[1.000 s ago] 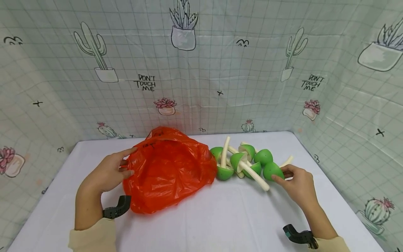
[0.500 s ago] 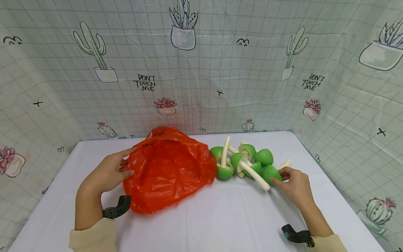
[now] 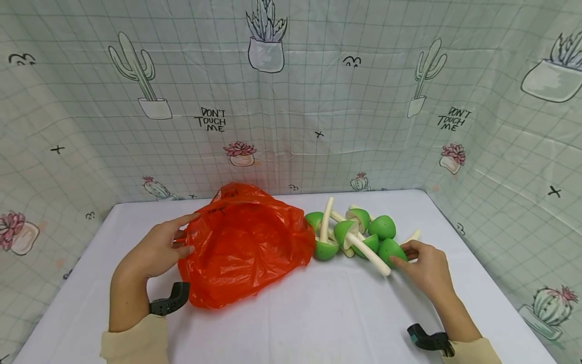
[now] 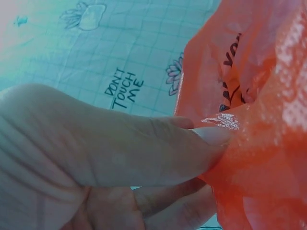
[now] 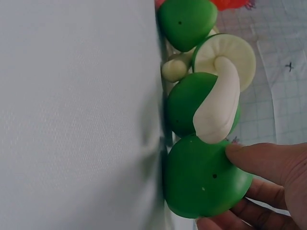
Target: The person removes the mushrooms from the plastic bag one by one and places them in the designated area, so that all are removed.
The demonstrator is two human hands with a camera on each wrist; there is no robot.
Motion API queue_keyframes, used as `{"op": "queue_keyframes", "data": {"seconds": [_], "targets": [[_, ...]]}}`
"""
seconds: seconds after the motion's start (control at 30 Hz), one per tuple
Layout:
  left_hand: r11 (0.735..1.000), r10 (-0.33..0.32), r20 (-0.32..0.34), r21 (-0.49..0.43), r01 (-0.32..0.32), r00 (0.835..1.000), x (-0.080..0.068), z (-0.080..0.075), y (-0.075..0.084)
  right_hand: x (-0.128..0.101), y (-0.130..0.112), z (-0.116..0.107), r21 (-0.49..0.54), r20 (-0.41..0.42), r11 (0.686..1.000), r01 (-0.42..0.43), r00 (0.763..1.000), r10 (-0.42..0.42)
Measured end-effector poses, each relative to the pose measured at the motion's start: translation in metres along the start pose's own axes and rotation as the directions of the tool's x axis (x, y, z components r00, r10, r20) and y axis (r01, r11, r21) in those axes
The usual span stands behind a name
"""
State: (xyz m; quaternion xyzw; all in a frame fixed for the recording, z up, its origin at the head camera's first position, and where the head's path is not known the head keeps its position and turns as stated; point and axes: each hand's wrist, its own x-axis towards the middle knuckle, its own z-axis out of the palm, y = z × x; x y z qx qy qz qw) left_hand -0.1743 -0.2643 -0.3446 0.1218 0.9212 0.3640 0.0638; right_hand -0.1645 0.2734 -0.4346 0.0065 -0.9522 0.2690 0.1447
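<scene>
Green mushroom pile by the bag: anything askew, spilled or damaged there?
Nothing looks damaged. The green-capped toy mushrooms with white stems lie tumbled on their sides in a heap on the white table, stems crossing. The right hand grips the nearest cap; the left hand pinches the crumpled orange plastic bag's rim.

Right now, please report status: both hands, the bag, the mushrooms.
Left hand pinches red bag rim. Right hand grips nearest green mushroom in pile. Long white stem lies against it.
</scene>
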Motion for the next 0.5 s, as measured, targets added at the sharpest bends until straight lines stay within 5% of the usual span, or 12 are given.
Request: {"op": "queue_keyframes", "data": {"seconds": [0.5], "targets": [[0.997, 0.077, -0.059, -0.013, -0.078, 0.995, 0.0016, 0.0092, 0.0049, -0.0067, -0.0064, -0.003, 0.001, -0.097, 0.999, 0.037, 0.995, -0.037]]}}
